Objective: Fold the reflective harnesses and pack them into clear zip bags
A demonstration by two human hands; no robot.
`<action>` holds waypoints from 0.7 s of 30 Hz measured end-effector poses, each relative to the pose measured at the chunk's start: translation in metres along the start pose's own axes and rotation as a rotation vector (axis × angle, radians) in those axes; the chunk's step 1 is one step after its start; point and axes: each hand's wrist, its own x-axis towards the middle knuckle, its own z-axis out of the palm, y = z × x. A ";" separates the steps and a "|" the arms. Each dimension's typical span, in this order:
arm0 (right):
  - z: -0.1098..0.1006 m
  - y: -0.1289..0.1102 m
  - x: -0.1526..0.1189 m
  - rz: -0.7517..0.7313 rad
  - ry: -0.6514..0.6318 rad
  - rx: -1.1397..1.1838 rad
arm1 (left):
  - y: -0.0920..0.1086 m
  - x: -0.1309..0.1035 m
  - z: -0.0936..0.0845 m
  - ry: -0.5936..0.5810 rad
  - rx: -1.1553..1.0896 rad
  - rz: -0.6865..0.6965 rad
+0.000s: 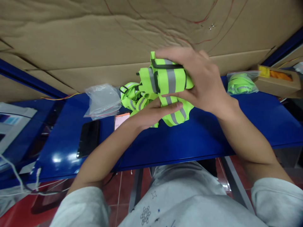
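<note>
A neon-yellow reflective strap (165, 78) with grey stripes and black buckles is bunched up above the blue table. My right hand (199, 78) grips its upper, folded part from the right, thumb below and fingers over the top. Lower down, my left hand (153, 113) has its thumb laid across a hanging part of the same strap; its other fingers are mostly hidden behind the fabric. Behind the left hand, more neon-yellow straps (129, 96) lie in a loose heap on the table.
Clear plastic bags (103, 101) lie left of the heap, near a black phone (88, 138) and a lit phone (121, 119). At the right are a bagged neon strap (241, 83) and a cardboard box (279, 80). Cardboard (94, 47) backs the blue table (180, 145).
</note>
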 end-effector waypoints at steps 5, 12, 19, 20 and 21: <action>0.004 -0.005 0.002 0.140 -0.020 0.095 | -0.007 0.001 0.018 0.009 -0.225 0.046; -0.001 -0.007 0.003 0.200 0.019 0.111 | -0.004 0.004 0.006 -0.303 -0.183 0.061; 0.001 -0.010 0.007 0.684 0.051 0.594 | 0.022 -0.002 -0.023 -0.413 0.207 0.167; 0.004 -0.009 0.007 0.743 0.005 0.734 | 0.023 -0.004 -0.021 -0.417 0.217 0.179; 0.007 -0.007 0.007 0.783 -0.036 0.837 | 0.024 -0.006 -0.019 -0.413 0.225 0.194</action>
